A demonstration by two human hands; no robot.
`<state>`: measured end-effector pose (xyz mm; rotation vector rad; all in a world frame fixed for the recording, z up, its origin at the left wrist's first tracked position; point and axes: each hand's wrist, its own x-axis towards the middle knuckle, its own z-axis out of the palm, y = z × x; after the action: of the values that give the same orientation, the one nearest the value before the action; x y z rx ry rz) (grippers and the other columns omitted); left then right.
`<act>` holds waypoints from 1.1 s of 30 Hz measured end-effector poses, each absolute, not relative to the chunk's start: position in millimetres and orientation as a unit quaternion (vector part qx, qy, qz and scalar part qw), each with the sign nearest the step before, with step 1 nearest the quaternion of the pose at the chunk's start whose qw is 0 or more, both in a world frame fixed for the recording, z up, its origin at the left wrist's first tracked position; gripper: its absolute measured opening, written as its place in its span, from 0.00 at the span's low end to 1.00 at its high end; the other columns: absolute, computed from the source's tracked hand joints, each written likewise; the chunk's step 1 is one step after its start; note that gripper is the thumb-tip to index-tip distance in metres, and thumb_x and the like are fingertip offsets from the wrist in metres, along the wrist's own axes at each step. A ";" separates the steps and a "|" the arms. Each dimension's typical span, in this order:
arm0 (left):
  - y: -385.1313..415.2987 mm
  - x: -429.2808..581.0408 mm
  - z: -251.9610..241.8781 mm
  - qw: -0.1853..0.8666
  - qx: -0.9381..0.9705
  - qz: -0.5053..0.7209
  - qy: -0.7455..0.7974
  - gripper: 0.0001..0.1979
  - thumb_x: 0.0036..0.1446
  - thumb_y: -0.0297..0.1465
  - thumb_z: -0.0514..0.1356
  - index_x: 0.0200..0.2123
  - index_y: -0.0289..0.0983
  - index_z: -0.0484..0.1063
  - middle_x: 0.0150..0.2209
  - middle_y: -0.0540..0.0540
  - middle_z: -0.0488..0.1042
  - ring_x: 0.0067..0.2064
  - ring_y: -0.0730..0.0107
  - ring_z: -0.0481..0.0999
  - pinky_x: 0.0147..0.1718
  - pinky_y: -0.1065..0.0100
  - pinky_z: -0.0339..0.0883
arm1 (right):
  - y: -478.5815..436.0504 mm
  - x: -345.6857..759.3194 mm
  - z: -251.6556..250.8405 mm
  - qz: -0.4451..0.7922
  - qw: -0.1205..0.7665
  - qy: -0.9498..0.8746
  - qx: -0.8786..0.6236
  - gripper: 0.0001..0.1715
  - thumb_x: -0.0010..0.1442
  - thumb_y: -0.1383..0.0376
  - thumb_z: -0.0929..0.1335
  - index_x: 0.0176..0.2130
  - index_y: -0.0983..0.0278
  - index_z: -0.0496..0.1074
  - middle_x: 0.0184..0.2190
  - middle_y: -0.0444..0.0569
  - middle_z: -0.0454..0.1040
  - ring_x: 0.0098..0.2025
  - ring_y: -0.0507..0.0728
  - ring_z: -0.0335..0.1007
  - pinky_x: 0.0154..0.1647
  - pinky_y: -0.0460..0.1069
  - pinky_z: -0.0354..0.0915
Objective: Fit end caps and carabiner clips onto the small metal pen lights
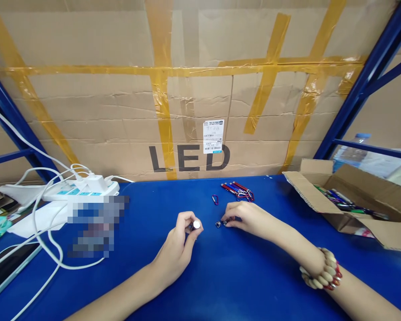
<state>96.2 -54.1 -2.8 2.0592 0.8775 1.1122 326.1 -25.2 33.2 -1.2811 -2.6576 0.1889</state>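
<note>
Head view: the left hand (180, 243) pinches a small silver-tipped cylinder (195, 224) above the blue table (234, 276); the right hand (245, 218) pinches a small dark part (220, 223) on the table, near the pile of keychain pens (238, 189)

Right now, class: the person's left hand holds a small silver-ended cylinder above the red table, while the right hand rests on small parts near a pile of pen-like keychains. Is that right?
Not quite. The table is blue, not red, as the head view shows. The rest stands: the left hand holds the small silver-ended cylinder, and the right hand rests on small parts near the pen-like keychains.
</note>
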 end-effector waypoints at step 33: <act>-62.8 99.5 3.9 0.263 0.825 0.347 0.359 0.07 0.63 0.30 0.49 0.43 0.41 0.64 0.34 0.49 0.72 0.31 0.70 0.70 0.32 0.70 0.64 | -35.8 308.2 40.9 0.211 0.369 -0.799 -0.426 0.11 0.55 0.59 0.69 0.30 0.64 0.76 0.30 0.50 0.76 0.31 0.54 0.72 0.33 0.47 0.68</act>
<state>99.5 -62.8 3.9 2.2316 0.9716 0.9394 308.2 -35.8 40.9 -1.0943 -2.0498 0.5408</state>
